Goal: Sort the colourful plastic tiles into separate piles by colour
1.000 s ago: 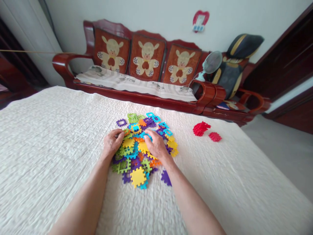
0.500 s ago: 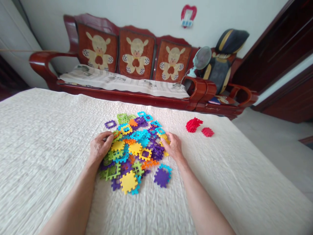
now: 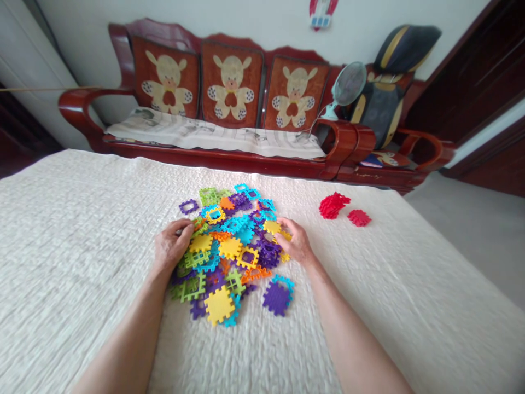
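Note:
A pile of interlocking plastic tiles (image 3: 229,248) in yellow, green, blue, orange and purple lies on the white quilted cover. At its left edge is my left hand (image 3: 174,242), fingers curled and closed, with the fingertips against a green tile (image 3: 200,225); what lies inside the grip is hidden. On the right side, my right hand (image 3: 297,243) has its thumb and forefinger closed at the edge of a yellow tile (image 3: 272,227). A purple tile (image 3: 276,299) overlaps a blue frame tile (image 3: 288,284) just apart from the pile, nearer to me.
Red tiles (image 3: 333,206) sit heaped to the right of the pile, with a single red cluster (image 3: 359,218) beside them. Beyond the quilted cover (image 3: 102,219) stands a wooden sofa (image 3: 213,153) with bear cushions. A small fan (image 3: 346,85) is by its right armrest.
The view has shifted slightly, so things appear a little further right. More of the yellow tile at my right fingers shows now. My left hand stays at the pile's left edge.

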Motion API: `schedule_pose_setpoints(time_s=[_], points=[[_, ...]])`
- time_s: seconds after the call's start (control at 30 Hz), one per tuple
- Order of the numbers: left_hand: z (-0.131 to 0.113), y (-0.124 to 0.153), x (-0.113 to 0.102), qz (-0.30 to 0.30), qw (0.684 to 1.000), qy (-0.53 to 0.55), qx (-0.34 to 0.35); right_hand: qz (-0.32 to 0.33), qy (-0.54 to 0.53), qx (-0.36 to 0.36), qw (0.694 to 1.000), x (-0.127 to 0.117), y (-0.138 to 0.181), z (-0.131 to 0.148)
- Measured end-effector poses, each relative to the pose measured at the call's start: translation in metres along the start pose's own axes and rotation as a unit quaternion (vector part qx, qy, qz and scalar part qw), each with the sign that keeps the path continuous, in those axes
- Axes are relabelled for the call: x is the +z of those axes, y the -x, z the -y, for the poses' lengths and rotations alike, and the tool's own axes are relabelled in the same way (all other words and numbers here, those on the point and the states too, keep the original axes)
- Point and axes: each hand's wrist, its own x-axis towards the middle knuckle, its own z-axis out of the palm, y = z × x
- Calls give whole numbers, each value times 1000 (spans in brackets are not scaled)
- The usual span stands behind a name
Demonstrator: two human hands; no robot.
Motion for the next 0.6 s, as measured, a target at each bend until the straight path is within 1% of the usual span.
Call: schedule_pose_setpoints(time_s=[0.17, 0.33, 0.43, 0.53, 0.6], points=[[0, 0, 0, 0, 1000, 0, -3, 21, 2, -15, 1000, -2, -1, 6], [1, -1, 1, -5, 1000, 0, 1, 17, 10, -47, 999, 5, 0, 17], [1, -1, 1, -9, 1000, -6, 4, 40, -4, -65, 997, 7, 1, 26], [0, -1, 0, -7, 1000, -13, 0, 54, -50, -42, 996, 5, 2, 29], [-1, -1, 0, -5, 1000, -16, -2, 29, -78, -5, 997, 4, 2, 25]])
